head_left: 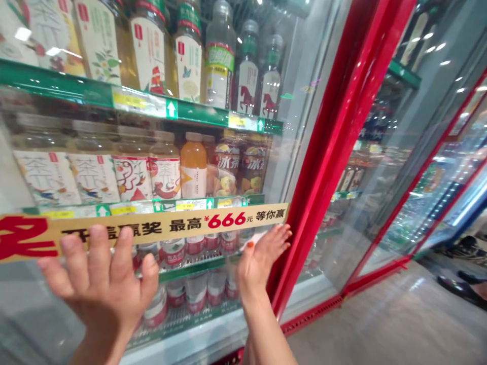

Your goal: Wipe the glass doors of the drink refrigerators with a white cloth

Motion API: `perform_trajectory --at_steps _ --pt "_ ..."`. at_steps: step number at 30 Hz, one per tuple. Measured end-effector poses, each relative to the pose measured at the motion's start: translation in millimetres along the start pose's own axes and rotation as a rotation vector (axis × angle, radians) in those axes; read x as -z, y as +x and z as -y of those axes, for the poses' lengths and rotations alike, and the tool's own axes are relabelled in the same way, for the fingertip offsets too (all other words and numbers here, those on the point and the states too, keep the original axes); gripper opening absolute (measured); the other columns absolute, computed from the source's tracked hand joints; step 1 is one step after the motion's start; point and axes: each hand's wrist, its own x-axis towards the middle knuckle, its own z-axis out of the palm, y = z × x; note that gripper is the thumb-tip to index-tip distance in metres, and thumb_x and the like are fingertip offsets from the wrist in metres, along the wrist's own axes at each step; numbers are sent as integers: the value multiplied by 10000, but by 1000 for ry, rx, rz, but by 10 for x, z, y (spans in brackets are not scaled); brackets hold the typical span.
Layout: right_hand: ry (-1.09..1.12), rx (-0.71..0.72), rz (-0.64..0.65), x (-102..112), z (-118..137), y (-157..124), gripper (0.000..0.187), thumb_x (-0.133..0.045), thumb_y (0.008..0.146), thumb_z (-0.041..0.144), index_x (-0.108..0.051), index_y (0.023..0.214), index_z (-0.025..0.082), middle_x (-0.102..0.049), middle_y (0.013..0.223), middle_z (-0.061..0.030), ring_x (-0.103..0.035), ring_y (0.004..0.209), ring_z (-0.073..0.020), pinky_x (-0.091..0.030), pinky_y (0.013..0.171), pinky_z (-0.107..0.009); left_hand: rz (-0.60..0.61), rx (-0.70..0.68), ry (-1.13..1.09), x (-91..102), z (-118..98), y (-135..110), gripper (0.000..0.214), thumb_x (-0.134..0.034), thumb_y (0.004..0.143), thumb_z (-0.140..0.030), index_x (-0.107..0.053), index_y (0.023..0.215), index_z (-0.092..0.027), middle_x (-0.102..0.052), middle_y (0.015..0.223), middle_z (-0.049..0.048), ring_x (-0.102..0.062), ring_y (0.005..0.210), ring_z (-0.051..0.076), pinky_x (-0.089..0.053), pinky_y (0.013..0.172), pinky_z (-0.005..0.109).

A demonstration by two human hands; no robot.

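A red-framed drinks cooler (323, 152) fills the view, its glass door (38, 314) apparently shut. Behind the glass, green shelves (76, 86) carry rows of smooth plastic bottles: tea bottles (47, 177) in pale paper-like sleeves, one orange-filled bottle (193, 165), and squat red-labelled bottles (196, 294) lower down. None stands out of its row or sits in a hand. A tan banner (171, 225) with red print runs across the glass. The left hand (101, 289) and right hand (261, 263) rise at its lower edge, open, fingers (101, 248) spread, gripping nothing; whether they touch the glass cannot be told. An orange nail (250, 245) tips the right thumb.
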Motion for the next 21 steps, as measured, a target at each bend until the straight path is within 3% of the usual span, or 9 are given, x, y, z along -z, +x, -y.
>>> perform_trajectory --at_steps 2,4,7,9,12,15,17,19,21 --pt "33 82 10 -53 329 65 885 -440 1098 346 10 1804 61 7 1895 -222 74 1778 -386 -122 1382 -809 38 51 -33 30 1 -8 932 -693 951 -435 -252 1772 -408 -187 1891 7 -116 1759 445 -89 1381 847" --pt "63 327 35 -75 606 -18 913 -523 1059 425 -139 1807 71 -126 1902 -166 -23 1785 -357 -71 1451 -657 78 69 -57 47 19 -21 937 -682 956 -451 -234 1777 -407 -153 1900 14 -90 1762 450 -46 1390 833" --pt "72 564 31 -11 567 -318 883 -521 1042 440 -221 1801 103 -137 1912 -77 -91 1786 -281 -34 1475 -478 61 49 -76 37 40 -29 918 -665 963 -470 -252 1778 -383 -164 1900 29 -96 1760 451 -9 1403 797" --pt "44 506 35 58 267 -435 883 -500 1045 336 -144 1800 49 -31 1914 -124 -26 1788 -287 -28 1470 -502 33 26 -71 18 33 -20 928 -693 948 -455 -273 1773 -384 -202 1891 31 -120 1756 457 -52 1401 816" --pt "-17 225 65 91 -110 -269 875 -443 1071 237 3 1793 23 115 1890 -197 100 1779 -317 -122 1436 -665 9 7 -35 0 11 -2 965 -745 924 -405 -277 1768 -402 -227 1882 33 -142 1751 461 -127 1379 860" --pt "6 54 66 44 -23 84 865 -396 1104 279 81 1800 91 98 1892 -208 84 1779 -358 -244 1365 -782 -1 2 -15 -1 19 -10 949 -732 941 -393 -273 1771 -382 -237 1875 62 -151 1748 472 -159 1332 906" --pt "35 127 64 15 179 207 900 -433 1092 317 71 1802 88 49 1898 -206 40 1782 -374 -248 1379 -754 8 7 -16 -3 39 -25 943 -730 947 -386 -272 1772 -372 -241 1871 79 -149 1747 477 -180 1307 925" --pt "60 318 69 23 301 147 937 -488 1067 350 12 1803 58 27 1906 -180 -2 1786 -349 -191 1433 -642 12 2 -22 -9 51 -35 954 -748 937 -388 -280 1768 -380 -236 1872 75 -145 1748 476 -165 1314 920" --pt "83 527 75 74 215 -40 928 -509 1056 355 -52 1804 50 15 1914 -138 -35 1789 -302 -103 1462 -514 -2 -26 -20 -16 39 -30 950 -749 933 -385 -291 1765 -377 -226 1875 52 -137 1755 447 -123 1363 867"
